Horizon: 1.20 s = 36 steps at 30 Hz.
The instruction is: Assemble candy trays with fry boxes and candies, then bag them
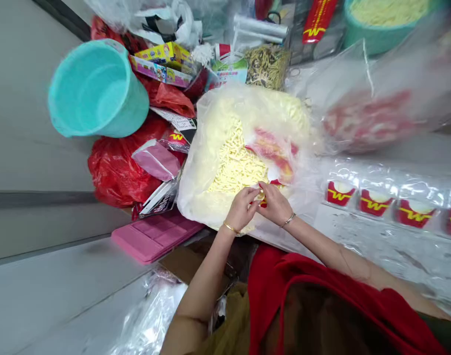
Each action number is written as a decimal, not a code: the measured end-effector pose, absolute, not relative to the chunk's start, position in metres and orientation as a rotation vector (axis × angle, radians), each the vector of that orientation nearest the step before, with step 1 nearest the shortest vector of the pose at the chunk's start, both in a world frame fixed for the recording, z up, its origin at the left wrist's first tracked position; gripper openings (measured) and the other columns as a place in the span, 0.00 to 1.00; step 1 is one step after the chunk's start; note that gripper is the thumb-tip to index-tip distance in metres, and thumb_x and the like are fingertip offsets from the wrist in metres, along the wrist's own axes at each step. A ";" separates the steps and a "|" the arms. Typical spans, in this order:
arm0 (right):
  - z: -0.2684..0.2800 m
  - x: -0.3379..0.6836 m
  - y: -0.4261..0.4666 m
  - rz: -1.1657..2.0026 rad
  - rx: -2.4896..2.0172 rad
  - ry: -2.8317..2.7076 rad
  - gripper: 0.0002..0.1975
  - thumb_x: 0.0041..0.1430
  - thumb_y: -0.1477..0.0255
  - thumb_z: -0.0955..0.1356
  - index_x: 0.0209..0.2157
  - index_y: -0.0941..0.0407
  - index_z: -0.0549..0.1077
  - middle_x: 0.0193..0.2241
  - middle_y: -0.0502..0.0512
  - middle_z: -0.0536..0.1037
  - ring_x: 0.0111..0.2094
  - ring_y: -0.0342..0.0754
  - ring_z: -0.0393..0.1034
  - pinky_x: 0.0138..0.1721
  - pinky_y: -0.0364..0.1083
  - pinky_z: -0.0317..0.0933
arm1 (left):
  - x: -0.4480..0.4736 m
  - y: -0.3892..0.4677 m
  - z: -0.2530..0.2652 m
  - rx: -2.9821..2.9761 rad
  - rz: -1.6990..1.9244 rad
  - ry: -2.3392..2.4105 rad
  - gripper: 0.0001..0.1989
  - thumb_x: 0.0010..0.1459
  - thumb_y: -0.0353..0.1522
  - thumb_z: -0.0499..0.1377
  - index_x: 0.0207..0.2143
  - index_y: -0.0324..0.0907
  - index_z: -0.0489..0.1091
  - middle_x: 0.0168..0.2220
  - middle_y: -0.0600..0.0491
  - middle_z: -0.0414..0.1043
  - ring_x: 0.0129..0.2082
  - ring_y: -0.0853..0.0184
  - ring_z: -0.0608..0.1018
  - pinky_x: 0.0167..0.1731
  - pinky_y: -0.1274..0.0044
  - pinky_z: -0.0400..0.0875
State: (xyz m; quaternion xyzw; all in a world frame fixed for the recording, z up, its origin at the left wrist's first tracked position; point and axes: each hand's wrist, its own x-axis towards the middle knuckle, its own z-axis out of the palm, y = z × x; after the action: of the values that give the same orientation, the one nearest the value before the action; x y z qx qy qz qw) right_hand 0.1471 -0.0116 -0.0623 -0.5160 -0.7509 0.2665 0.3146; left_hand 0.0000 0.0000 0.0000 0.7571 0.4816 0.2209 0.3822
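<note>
A large clear plastic bag (pixel 195 197) lies spread wide, with a heap of pale yellow fry-shaped sticks (pixel 238 165) inside. Over its near edge, my left hand (pixel 242 208) and my right hand (pixel 275 204) meet, fingers closed. Between their fingertips is a small red-and-yellow fry carton (pixel 263 202), mostly covered by the fingers. Whether loose sticks are also pinched there cannot be made out. Just beyond my right hand, several red fry cartons (pixel 271 143) lie on the heap, partly under the bag's film.
Clear plastic packs with red cartons (pixel 373 202) line the table on the right. A turquoise bucket (pixel 136 106) stands at the left above a red plastic bag (pixel 118 170). A pink tray (pixel 155 236) juts out at the near left. Another tub (pixel 376 42) of sticks stands far right.
</note>
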 end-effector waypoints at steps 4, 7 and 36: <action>-0.057 0.149 -0.019 0.730 -1.324 -2.011 0.33 0.53 0.68 0.67 0.58 0.60 0.53 0.49 0.66 0.68 0.49 0.59 0.62 0.47 0.58 0.63 | 0.006 -0.008 -0.009 1.747 0.685 1.486 0.10 0.58 0.30 0.56 0.44 0.42 0.68 0.37 0.51 0.67 0.33 0.70 0.71 0.34 0.77 0.68; -0.052 0.150 -0.023 0.726 -1.306 -2.026 0.33 0.53 0.69 0.66 0.58 0.60 0.53 0.49 0.66 0.67 0.50 0.60 0.62 0.48 0.58 0.63 | 0.014 -0.014 -0.010 1.680 0.762 1.685 0.07 0.58 0.32 0.56 0.40 0.41 0.66 0.35 0.52 0.68 0.33 0.70 0.72 0.34 0.76 0.67; -0.083 0.262 -0.177 0.966 -1.640 -2.019 0.29 0.54 0.78 0.62 0.58 0.58 0.55 0.46 0.63 0.70 0.46 0.54 0.65 0.46 0.54 0.63 | 0.128 -0.157 -0.053 1.881 0.224 1.313 0.10 0.58 0.30 0.53 0.30 0.43 0.74 0.40 0.52 0.71 0.44 0.66 0.71 0.51 0.66 0.58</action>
State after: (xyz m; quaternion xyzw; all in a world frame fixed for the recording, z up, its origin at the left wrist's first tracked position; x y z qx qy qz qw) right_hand 0.2622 -0.1771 -0.0833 -0.5812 -0.7154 0.3424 0.1823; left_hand 0.1282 -0.1573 -0.0527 0.7456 0.5204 0.0888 0.4066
